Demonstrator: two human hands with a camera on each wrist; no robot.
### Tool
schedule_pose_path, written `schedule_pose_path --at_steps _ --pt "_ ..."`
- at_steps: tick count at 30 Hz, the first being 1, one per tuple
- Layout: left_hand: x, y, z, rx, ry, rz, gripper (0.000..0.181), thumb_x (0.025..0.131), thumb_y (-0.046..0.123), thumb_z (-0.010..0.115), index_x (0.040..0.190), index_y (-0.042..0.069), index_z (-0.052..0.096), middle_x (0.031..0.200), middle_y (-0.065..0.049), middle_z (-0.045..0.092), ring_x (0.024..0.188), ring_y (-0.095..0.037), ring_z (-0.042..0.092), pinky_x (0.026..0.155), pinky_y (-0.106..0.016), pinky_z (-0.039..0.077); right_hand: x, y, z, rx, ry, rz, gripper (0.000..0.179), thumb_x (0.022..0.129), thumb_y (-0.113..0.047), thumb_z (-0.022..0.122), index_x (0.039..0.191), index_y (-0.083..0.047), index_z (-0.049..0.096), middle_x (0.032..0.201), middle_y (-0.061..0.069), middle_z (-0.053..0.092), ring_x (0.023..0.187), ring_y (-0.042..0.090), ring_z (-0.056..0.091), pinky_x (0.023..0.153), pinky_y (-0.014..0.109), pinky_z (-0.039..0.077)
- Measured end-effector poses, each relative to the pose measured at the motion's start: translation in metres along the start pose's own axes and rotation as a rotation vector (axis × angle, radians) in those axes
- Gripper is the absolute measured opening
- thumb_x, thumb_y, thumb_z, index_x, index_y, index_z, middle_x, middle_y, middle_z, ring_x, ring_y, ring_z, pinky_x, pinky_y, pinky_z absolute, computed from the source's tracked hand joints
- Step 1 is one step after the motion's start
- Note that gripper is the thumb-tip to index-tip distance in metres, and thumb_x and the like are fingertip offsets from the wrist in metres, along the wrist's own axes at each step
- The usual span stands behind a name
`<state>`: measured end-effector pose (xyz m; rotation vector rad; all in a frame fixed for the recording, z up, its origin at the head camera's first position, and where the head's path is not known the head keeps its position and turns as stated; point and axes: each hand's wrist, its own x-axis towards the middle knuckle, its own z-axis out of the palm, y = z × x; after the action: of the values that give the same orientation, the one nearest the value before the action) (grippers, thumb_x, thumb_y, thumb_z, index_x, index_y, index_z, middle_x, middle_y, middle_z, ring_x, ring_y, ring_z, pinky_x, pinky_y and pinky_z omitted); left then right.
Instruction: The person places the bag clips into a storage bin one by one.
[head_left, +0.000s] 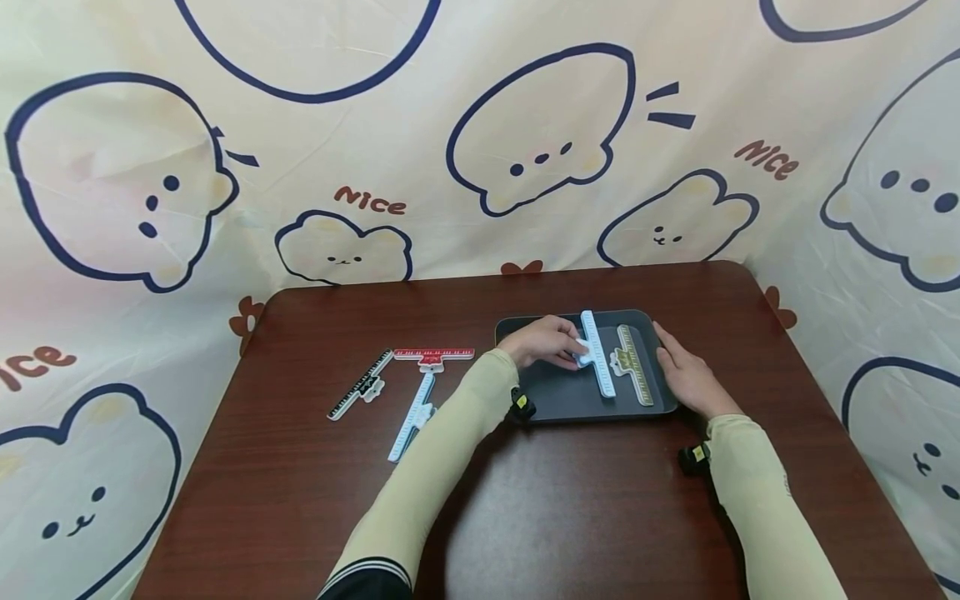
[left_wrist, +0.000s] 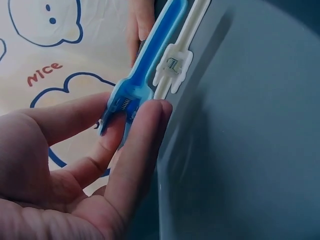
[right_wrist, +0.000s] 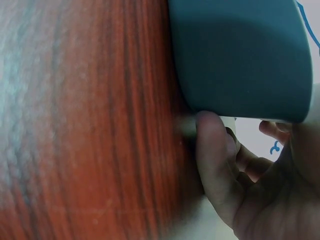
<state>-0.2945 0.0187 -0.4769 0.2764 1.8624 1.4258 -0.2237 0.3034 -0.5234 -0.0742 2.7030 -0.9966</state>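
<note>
My left hand (head_left: pixel 549 340) pinches the grip tab of a light-blue ruler-shaped clip (head_left: pixel 597 354) over the dark grey tray (head_left: pixel 555 404). In the left wrist view the blue underside of that clip (left_wrist: pixel 155 45) and a small spring show between thumb and fingers. An olive ruler-shaped clip (head_left: pixel 635 367) lies in the tray just to its right; its pale back (left_wrist: pixel 172 67) also appears there. Against the tray's right side rests my right hand (head_left: pixel 693 379), fingers extended along the rim. In the right wrist view its thumb (right_wrist: pixel 212 145) touches the tray's edge.
On the brown table (head_left: pixel 585 517), left of the tray, lie a black ruler clip (head_left: pixel 360 385), a red ruler clip (head_left: pixel 433 355) and another light-blue ruler clip (head_left: pixel 411 421), partly behind the left sleeve. A patterned cloth (head_left: pixel 420 167) hangs behind and beside the table.
</note>
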Motion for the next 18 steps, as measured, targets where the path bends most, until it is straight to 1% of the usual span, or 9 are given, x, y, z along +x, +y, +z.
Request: schedule_pose_path --at_steps 4,7,11,15,18 --pt "0.003 -0.002 0.003 0.007 0.019 -0.009 0.009 0.099 0.009 0.070 0.092 0.004 0.066 0.095 -0.008 0.067 0.085 -0.020 0.071 0.096 -0.042 0.060 -0.001 0.000 0.000 0.006 -0.001 0.005 0.059 0.114 -0.043 0.021 0.167 -0.028 0.001 0.169 0.026 0.016 0.150 0.058 0.021 0.116 0.074 0.024" --pt "0.005 -0.003 0.005 0.011 0.020 -0.022 0.008 0.098 0.009 0.070 0.092 0.005 0.066 0.094 -0.008 0.068 0.087 -0.021 0.071 0.096 -0.042 0.060 0.000 0.001 0.000 0.006 0.000 0.008 0.059 0.114 -0.044 0.020 0.167 -0.028 0.001 0.170 0.026 0.015 0.150 0.058 0.021 0.116 0.074 0.024" --pt "0.008 -0.004 0.008 0.013 0.005 -0.043 0.010 0.098 0.009 0.070 0.090 0.005 0.067 0.094 -0.008 0.069 0.088 -0.022 0.072 0.091 -0.039 0.062 -0.001 0.000 0.000 0.009 -0.001 0.013 0.059 0.114 -0.044 0.021 0.167 -0.028 0.000 0.170 0.025 0.015 0.151 0.057 0.020 0.117 0.074 0.024" --pt "0.012 -0.005 0.010 0.018 -0.014 -0.048 0.010 0.098 0.009 0.070 0.090 0.004 0.066 0.094 -0.008 0.068 0.086 -0.020 0.071 0.085 -0.034 0.063 -0.001 0.000 0.000 0.013 -0.006 0.017 0.060 0.114 -0.045 0.021 0.167 -0.029 0.000 0.171 0.024 0.013 0.151 0.057 0.019 0.117 0.074 0.023" --pt "0.014 -0.006 0.010 0.025 -0.029 -0.054 0.008 0.098 0.007 0.068 0.091 0.004 0.066 0.094 -0.008 0.067 0.084 -0.018 0.070 0.084 -0.032 0.063 0.000 0.000 0.000 0.013 -0.008 0.018 0.059 0.114 -0.045 0.020 0.167 -0.028 0.000 0.170 0.025 0.013 0.151 0.057 0.019 0.117 0.074 0.024"
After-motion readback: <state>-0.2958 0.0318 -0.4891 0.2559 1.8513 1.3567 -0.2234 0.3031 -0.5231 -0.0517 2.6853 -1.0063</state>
